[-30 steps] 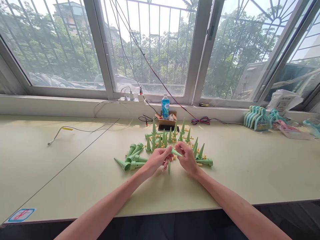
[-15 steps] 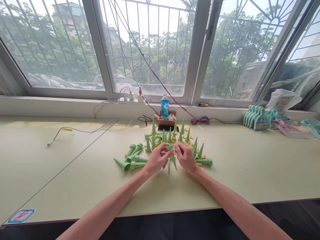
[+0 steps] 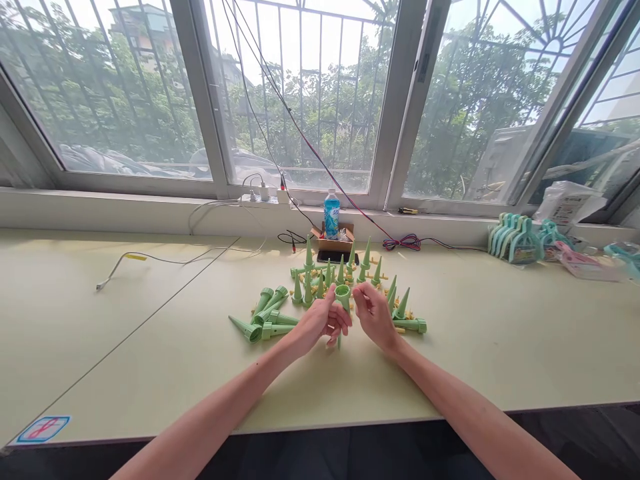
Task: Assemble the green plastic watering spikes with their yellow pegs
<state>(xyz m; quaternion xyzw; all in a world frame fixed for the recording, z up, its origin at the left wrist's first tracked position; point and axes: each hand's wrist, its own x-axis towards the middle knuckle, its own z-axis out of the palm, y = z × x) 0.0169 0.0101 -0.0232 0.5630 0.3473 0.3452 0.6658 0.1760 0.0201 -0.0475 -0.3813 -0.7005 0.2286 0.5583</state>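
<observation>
My left hand (image 3: 326, 319) is closed around a green plastic watering spike (image 3: 343, 293), whose round open end faces up toward me. Just right of that opening, my right hand (image 3: 373, 312) is held in a pinch, and anything between its fingertips is too small to make out. Several watering spikes with yellow valves stand points-up behind my hands, among them a tall spike (image 3: 367, 253). To the left lies a pile of loose spikes (image 3: 270, 313). Beside my right wrist another spike (image 3: 411, 325) lies flat. Below my left fingers a green tip shows, mostly hidden.
A small cardboard box (image 3: 333, 245) with a blue bottle (image 3: 331, 213) stands at the back, a dark phone-like slab (image 3: 330, 256) before it. Coiled cable (image 3: 403, 241) lies right of it. Small hangers (image 3: 515, 237) stand far right; a white cable (image 3: 150, 259) crosses the left.
The spike in my left hand has turned from pointing right to having its open end up toward me. My right hand stays close beside it, its fingers drawn slightly away since half a second ago.
</observation>
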